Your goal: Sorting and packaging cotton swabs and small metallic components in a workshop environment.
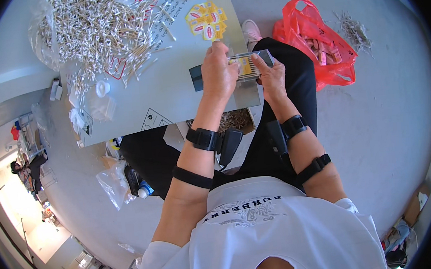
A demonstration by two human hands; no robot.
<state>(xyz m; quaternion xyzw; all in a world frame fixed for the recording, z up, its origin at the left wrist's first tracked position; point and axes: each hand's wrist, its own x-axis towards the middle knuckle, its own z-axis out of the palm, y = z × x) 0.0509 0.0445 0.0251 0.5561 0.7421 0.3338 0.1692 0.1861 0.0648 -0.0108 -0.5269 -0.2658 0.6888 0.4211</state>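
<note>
Over the table's right edge, a clear flat box of cotton swabs (247, 73) is held between my two hands. A yellow label shows among the swabs inside it. My left hand (217, 73) is closed on the box's left end, and my right hand (273, 78) grips the right end with its thumb on top. A dark flat piece (196, 78) lies beside my left hand, partly hidden by it. Just beyond the hands are several small yellow labels (207, 20). At the far left of the table spreads a big heap of loose cotton swabs (99, 35).
The grey table (172, 97) ends above my lap. A white ring-shaped roll (102, 88) and a clear plastic piece (103, 108) sit at its left. On the floor at right are a red plastic bag (342, 69) with pink packs and scattered sticks (355, 32). An open carton (247, 123) stands below the table.
</note>
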